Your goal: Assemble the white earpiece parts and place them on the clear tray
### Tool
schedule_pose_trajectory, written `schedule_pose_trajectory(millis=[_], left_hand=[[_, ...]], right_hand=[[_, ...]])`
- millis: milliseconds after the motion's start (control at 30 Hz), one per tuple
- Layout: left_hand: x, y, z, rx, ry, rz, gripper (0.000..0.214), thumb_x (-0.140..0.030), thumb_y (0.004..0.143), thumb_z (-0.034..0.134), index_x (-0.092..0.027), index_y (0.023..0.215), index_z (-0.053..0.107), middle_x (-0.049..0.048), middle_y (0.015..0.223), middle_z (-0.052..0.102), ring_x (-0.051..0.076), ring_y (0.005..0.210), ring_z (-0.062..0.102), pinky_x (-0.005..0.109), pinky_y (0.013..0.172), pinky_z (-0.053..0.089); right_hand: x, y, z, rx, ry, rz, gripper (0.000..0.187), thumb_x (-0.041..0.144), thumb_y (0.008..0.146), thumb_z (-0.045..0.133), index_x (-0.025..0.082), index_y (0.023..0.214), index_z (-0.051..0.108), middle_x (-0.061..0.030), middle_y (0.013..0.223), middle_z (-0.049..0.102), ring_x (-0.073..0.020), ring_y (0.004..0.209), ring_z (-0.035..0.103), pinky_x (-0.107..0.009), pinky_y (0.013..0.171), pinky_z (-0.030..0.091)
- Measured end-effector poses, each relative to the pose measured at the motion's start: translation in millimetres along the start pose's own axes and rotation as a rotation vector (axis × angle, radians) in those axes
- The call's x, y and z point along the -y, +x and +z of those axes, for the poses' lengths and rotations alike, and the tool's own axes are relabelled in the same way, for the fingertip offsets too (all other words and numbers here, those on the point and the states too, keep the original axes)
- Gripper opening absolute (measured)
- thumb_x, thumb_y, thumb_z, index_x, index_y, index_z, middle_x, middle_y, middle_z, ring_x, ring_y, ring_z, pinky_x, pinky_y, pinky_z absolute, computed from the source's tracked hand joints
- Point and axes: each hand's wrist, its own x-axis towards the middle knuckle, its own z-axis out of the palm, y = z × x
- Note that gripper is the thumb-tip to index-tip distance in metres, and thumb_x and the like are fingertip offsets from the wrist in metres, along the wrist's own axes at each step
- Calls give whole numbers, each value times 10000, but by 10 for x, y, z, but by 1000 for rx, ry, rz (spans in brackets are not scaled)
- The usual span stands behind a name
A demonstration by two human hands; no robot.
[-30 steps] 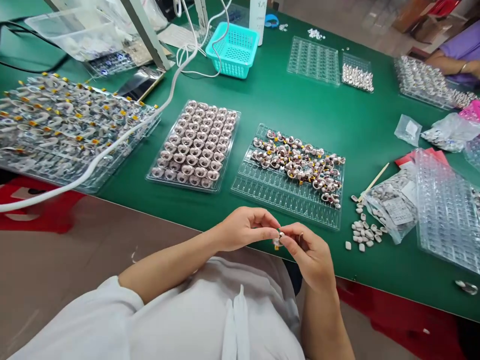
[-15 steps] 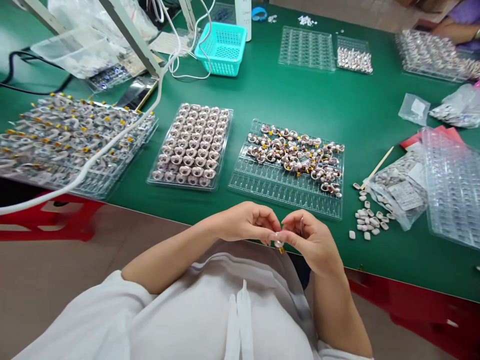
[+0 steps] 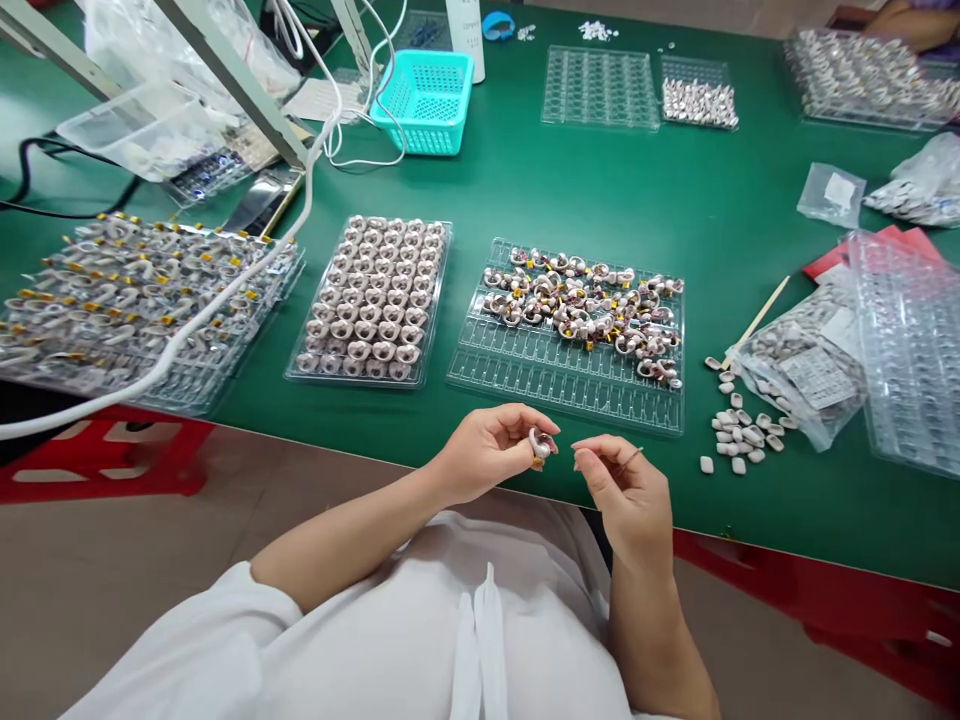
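My left hand (image 3: 491, 450) pinches a small pale ring-shaped part (image 3: 538, 444) with a dark inside and a gold tab, held just over the table's front edge. A short gap to the right of it, my right hand (image 3: 626, 490) is closed, thumb and fingertips together. A thin metallic tool (image 3: 634, 457) pokes out from its fingers; most of it is hidden, so its kind cannot be made out. Beyond both hands lies a clear slotted tray (image 3: 517, 378), with a heap of similar ring-shaped parts (image 3: 585, 300) on its far half.
Left of that tray is one with rows of pale shells (image 3: 367, 300); farther left, stacked trays of gold-tabbed parts (image 3: 142, 290). Loose pale caps (image 3: 742, 435), a wooden stick (image 3: 757, 320) and a plastic bag (image 3: 806, 360) lie right. A turquoise basket (image 3: 427, 100) stands behind. Another person's arm (image 3: 911, 25) shows far right.
My hands were together at the ring-shaped part; now they are apart. The left has tilted the part upward, and the right has drawn back slightly to the right.
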Motion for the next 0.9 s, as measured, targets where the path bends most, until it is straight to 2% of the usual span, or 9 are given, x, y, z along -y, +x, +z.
schedule_pose_trajectory(millis=[167, 333, 467, 567, 700, 800, 900], left_hand=[[30, -46, 53, -21, 78, 82, 187, -242, 820, 692, -138, 973, 716, 69, 863, 768, 170, 787, 736, 270, 732, 614], [16, -66, 61, -12, 81, 117, 193, -231, 847, 666, -137, 1008, 713, 65, 886, 779, 162, 787, 749, 266, 762, 622], [5, -84, 29, -11, 151, 145, 199, -214, 878, 617, -135, 1030, 717, 80, 916, 788, 191, 839, 763, 306, 815, 627], [-8, -96, 8, 2, 302, 227, 227, -177, 882, 571, -140, 1051, 718, 89, 955, 791, 196, 849, 765, 304, 809, 624], [9, -88, 15, -53, 602, 488, 267, -105, 849, 528, -173, 1032, 711, 71, 951, 784, 171, 839, 742, 275, 778, 602], [65, -65, 36, -114, 733, 658, 270, -82, 842, 506, -179, 1021, 683, 49, 861, 754, 150, 766, 699, 267, 733, 581], [111, -53, 52, -169, 775, 686, 251, -80, 832, 522, -165, 1017, 668, 42, 819, 723, 139, 720, 670, 257, 701, 567]], right_hand=[[61, -32, 92, 35, -239, -170, 91, 283, 866, 677, 230, 938, 654, 18, 782, 636, -73, 493, 423, -217, 447, 385], [69, -18, 163, -17, -385, -356, 113, 206, 869, 637, 243, 972, 608, 3, 846, 637, -99, 585, 531, -217, 482, 445], [29, -4, 180, -15, -426, -407, 137, 158, 897, 569, 242, 1002, 596, -32, 913, 651, -131, 708, 616, -228, 529, 502], [-11, -9, 192, -29, -440, -422, 189, 140, 890, 547, 242, 1040, 601, -51, 958, 655, -152, 776, 646, -252, 575, 544], [-22, -24, 206, -57, -390, -411, 211, 135, 896, 544, 245, 1049, 638, -53, 960, 683, -167, 815, 669, -278, 629, 562], [14, -35, 207, -62, -307, -298, 159, 173, 907, 561, 243, 989, 678, -38, 920, 705, -154, 747, 663, -270, 609, 539], [41, -48, 203, -52, -197, -160, 106, 217, 907, 601, 233, 941, 700, -23, 886, 705, -129, 668, 625, -249, 572, 499]])
